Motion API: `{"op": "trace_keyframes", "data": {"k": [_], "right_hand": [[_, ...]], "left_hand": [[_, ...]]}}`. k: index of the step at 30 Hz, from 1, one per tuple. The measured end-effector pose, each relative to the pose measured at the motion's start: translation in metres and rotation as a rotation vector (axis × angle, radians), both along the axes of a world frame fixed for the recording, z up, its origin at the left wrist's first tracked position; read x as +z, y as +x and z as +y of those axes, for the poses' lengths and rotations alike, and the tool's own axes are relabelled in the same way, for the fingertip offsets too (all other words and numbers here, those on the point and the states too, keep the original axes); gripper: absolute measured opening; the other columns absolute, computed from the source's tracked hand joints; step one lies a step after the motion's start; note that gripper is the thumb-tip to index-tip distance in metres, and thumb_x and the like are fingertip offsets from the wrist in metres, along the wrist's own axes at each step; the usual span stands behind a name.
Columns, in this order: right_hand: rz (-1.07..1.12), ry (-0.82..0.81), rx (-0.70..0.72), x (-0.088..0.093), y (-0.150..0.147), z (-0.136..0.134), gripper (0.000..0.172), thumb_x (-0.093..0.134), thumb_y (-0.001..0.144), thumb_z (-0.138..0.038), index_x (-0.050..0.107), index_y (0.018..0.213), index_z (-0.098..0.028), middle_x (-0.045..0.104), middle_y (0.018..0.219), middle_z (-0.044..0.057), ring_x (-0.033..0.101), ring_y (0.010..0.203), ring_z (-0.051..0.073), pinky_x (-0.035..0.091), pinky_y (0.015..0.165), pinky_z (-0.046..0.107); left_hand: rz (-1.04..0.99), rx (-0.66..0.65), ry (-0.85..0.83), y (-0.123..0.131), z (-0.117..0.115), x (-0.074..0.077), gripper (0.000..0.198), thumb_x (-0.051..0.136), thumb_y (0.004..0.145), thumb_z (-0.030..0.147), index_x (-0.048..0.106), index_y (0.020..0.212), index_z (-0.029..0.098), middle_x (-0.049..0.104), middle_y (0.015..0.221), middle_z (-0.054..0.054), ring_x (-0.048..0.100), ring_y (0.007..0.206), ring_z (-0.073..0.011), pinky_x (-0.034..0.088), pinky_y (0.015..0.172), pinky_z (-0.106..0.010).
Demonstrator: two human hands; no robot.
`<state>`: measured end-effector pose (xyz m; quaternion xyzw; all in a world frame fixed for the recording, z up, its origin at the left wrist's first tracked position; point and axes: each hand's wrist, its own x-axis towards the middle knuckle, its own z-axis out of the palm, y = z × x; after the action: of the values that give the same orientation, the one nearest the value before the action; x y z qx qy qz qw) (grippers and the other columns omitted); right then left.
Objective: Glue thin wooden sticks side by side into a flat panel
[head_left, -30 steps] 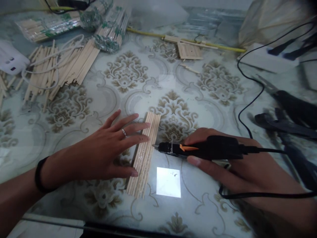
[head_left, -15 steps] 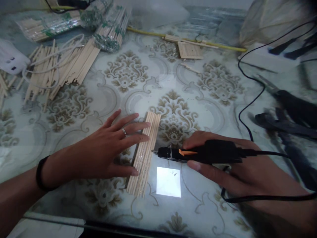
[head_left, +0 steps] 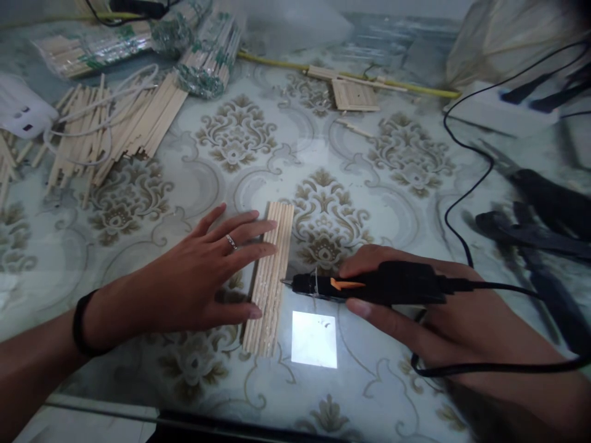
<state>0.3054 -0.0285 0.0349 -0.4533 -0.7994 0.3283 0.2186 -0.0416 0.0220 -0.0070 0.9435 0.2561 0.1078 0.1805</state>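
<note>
A narrow panel of wooden sticks (head_left: 271, 277) lies side by side on the patterned tabletop, with shiny streaks that look like glue across its lower half. My left hand (head_left: 203, 271), wearing a ring, has its fingers spread, with some fingertips and the thumb resting on the panel's left part. My right hand (head_left: 443, 320) is closed around a black corded glue gun (head_left: 392, 283) with an orange trigger. Its metal nozzle points left at the panel's right edge; whether the tip touches cannot be made out. Part of the right hand is hidden behind the gun.
Loose sticks (head_left: 124, 132) and a white adapter (head_left: 25, 107) with a cable lie at the left. Bagged sticks (head_left: 212, 52) are behind them. A small square stick panel (head_left: 355, 95) sits at the back, near a yellow strip (head_left: 415, 90). Dark pliers-like tools (head_left: 549, 197) lie right.
The stick panel has turned slightly, its far end shifting left and its near end right. My left fingers moved a little with it; the glue gun shifted slightly left.
</note>
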Motion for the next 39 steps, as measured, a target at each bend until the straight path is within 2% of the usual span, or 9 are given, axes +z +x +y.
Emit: {"op": "trace_keyframes", "data": {"k": [7, 14, 28, 34, 39], "right_hand": [[0.021, -0.003, 0.028, 0.000, 0.002, -0.003, 0.018, 0.072, 0.115, -0.043, 0.075, 0.104, -0.029, 0.083, 0.089, -0.001, 0.080, 0.068, 0.019, 0.065, 0.061, 0.030], [0.065, -0.084, 0.102, 0.003, -0.005, -0.005, 0.010, 0.074, 0.113, -0.026, 0.073, 0.103, -0.029, 0.078, 0.087, -0.004, 0.075, 0.068, 0.014, 0.063, 0.067, 0.025], [0.041, -0.239, 0.166, 0.006, -0.002, -0.011, 0.012, 0.068, 0.115, -0.028, 0.069, 0.103, -0.029, 0.071, 0.085, -0.004, 0.070, 0.068, 0.014, 0.059, 0.068, 0.029], [0.053, -0.278, 0.170, 0.007, -0.004, -0.015, 0.018, 0.068, 0.114, -0.030, 0.064, 0.096, -0.029, 0.071, 0.083, -0.004, 0.068, 0.066, 0.015, 0.057, 0.065, 0.030], [0.055, -0.281, 0.173, 0.006, -0.006, -0.013, 0.019, 0.068, 0.109, -0.024, 0.064, 0.092, -0.029, 0.070, 0.078, -0.003, 0.065, 0.063, 0.016, 0.056, 0.060, 0.030]], "left_hand": [[0.002, 0.008, 0.007, 0.001, -0.001, -0.001, 0.070, 0.077, 0.111, 0.066, 0.057, 0.164, 0.025, 0.057, 0.184, -0.015, 0.048, 0.176, -0.0396, 0.016, 0.154, -0.065], [0.009, 0.002, -0.003, 0.001, 0.001, 0.002, 0.071, 0.079, 0.110, 0.065, 0.057, 0.165, 0.027, 0.056, 0.185, -0.015, 0.047, 0.177, -0.0403, 0.019, 0.153, -0.067], [0.017, -0.001, -0.005, 0.001, 0.001, 0.001, 0.070, 0.077, 0.111, 0.068, 0.057, 0.165, 0.027, 0.055, 0.186, -0.015, 0.046, 0.177, -0.0383, 0.016, 0.155, -0.064], [0.024, -0.001, -0.016, 0.001, 0.001, 0.002, 0.070, 0.076, 0.112, 0.068, 0.057, 0.165, 0.027, 0.054, 0.186, -0.015, 0.045, 0.178, -0.0384, 0.016, 0.155, -0.064], [0.022, 0.008, -0.020, 0.002, 0.001, 0.002, 0.070, 0.077, 0.111, 0.067, 0.058, 0.165, 0.027, 0.055, 0.186, -0.015, 0.046, 0.177, -0.0401, 0.017, 0.155, -0.067]]}}
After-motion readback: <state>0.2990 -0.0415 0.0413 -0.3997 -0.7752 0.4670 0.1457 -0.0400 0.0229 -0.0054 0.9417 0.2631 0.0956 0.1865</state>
